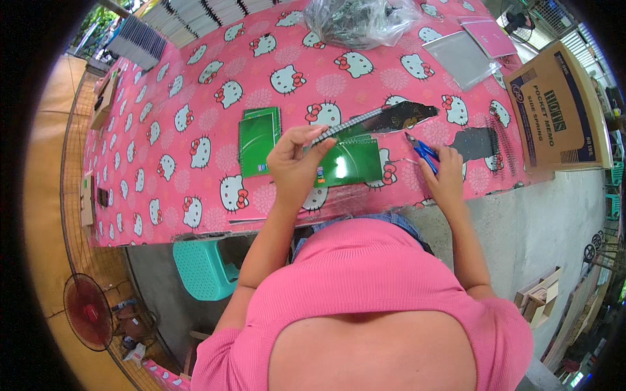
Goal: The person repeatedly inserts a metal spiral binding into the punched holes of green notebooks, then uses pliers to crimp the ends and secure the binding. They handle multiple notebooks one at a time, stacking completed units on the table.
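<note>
My left hand (297, 159) pinches one end of a spiral-bound notepad (349, 126), tilted so that its coil edge runs up to the right. Between the fingers of my right hand (446, 174) are blue-handled cutting pliers (422, 154), their jaws pointing up and left, apart from the notepad. Under and beside the left hand lie green spiral memo pads (355, 163). Left of them sits another small stack of green memo pads (255, 144). A dark, shiny flat thing (407, 117) lies past the notepad's far end; what it is I cannot tell.
A pink patterned cloth (215, 140) covers the table. To the right are a dark patch of small pieces (479, 142) and a cardboard box (554, 111). At the back stand a clear plastic bag (362, 23), a pink booklet (490, 38) and stacked notepads (137, 42). A turquoise stool (202, 267) is below.
</note>
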Motion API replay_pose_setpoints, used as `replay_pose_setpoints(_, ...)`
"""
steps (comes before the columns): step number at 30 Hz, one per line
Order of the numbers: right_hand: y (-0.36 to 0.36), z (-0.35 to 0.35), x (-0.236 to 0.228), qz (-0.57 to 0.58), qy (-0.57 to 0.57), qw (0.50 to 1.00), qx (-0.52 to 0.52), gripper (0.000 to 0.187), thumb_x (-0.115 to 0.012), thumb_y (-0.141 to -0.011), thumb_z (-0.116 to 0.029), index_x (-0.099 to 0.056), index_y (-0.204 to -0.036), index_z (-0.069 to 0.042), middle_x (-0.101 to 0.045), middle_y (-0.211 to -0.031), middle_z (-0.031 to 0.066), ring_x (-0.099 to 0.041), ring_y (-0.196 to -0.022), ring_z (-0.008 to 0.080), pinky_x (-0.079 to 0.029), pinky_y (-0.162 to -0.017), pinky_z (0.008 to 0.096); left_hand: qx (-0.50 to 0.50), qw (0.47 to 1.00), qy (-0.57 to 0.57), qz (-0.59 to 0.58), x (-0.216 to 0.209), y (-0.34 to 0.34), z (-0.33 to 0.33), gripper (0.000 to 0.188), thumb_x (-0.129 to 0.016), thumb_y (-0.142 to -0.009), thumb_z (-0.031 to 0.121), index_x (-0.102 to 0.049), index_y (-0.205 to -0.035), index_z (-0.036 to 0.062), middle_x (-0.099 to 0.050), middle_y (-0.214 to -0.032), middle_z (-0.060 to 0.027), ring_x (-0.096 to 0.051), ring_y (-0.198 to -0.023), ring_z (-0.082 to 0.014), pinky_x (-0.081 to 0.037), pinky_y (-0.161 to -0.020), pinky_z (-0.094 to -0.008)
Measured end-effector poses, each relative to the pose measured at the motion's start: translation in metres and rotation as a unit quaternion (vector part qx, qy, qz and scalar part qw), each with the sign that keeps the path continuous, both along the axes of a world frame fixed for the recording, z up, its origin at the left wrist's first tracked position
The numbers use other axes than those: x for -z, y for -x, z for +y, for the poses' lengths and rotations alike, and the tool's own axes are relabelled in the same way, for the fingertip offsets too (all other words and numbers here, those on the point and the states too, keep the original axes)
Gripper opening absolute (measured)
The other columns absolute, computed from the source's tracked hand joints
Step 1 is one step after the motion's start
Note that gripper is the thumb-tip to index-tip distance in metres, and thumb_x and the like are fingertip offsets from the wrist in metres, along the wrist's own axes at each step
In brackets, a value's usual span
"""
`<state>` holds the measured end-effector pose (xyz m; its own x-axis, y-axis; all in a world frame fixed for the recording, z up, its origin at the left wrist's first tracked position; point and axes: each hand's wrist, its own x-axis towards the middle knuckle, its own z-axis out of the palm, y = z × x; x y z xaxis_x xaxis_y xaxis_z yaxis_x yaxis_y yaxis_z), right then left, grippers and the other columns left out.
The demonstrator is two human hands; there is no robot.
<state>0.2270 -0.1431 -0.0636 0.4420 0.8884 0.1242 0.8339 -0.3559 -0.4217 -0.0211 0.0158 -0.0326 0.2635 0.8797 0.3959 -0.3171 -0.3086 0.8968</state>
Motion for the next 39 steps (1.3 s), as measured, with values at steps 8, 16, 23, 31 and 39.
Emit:
replay_pose_setpoints(8, 0.082, 0.031, -0.090, 0.132, -0.173, 0.953, -0.211, 0.048, -0.066, -0.083, -0.026, -0.050, -0.121, -0.001, -0.052, -0.114, 0.0202, -0.051, -0.106, 0.0385, -0.041, -0.092, 0.0438, -0.022, 0.992, -0.084, 0.096, -0.016, 0.002, -0.006, 0.021, -0.070, -0.076, -0.012, -0.065, -0.094, -0.0012, -0.066, -0.100, -0.0143, -0.065, -0.094, -0.0202, -0.052, -0.082, -0.0298)
replay_pose_setpoints(16, 0.091, 0.035, -0.090, 0.143, -0.143, 0.957, -0.207, 0.049, -0.069, -0.082, -0.026, -0.051, -0.119, 0.000, -0.051, -0.114, 0.0208, -0.051, -0.105, 0.0387, -0.042, -0.089, 0.0445, 0.002, 0.995, -0.075, 0.069, -0.015, 0.002, -0.013, 0.019, -0.064, -0.080, -0.015, -0.063, -0.094, -0.0031, -0.064, -0.104, -0.0169, -0.064, -0.098, -0.0222, -0.054, -0.084, -0.0309)
replay_pose_setpoints(23, 0.086, 0.034, -0.084, 0.371, -0.035, 0.906, -0.201, 0.041, -0.064, -0.088, -0.029, -0.055, -0.112, 0.002, -0.057, -0.107, 0.0197, -0.056, -0.098, 0.0320, -0.045, -0.085, 0.0427, -0.037, 0.970, -0.198, 0.137, -0.007, 0.004, -0.008, 0.016, -0.067, -0.078, -0.012, -0.063, -0.089, -0.0008, -0.068, -0.094, -0.0139, -0.066, -0.093, -0.0225, -0.052, -0.086, -0.0407)
replay_pose_setpoints(31, 0.031, -0.002, -0.040, 0.362, 0.051, 0.907, -0.206, 0.041, -0.049, -0.098, -0.028, -0.052, -0.126, 0.002, -0.058, -0.119, 0.0155, -0.056, -0.108, 0.0277, -0.042, -0.096, 0.0375, 0.018, 0.929, -0.312, 0.200, 0.007, 0.002, -0.017, 0.015, -0.074, -0.071, -0.007, -0.063, -0.078, 0.0011, -0.069, -0.084, -0.0116, -0.066, -0.080, -0.0249, -0.051, -0.082, -0.0415)
replay_pose_setpoints(39, 0.005, 0.022, -0.017, 0.024, 0.028, 0.987, -0.156, 0.040, -0.058, -0.090, -0.035, -0.056, -0.118, -0.006, -0.056, -0.107, 0.0166, -0.053, -0.099, 0.0352, -0.043, -0.085, 0.0421, 0.192, 0.875, -0.222, 0.384, 0.024, 0.007, -0.040, 0.053, -0.068, -0.060, -0.005, -0.059, -0.112, 0.0039, -0.052, -0.134, -0.0149, -0.054, -0.103, -0.0340, -0.048, -0.089, -0.0404)
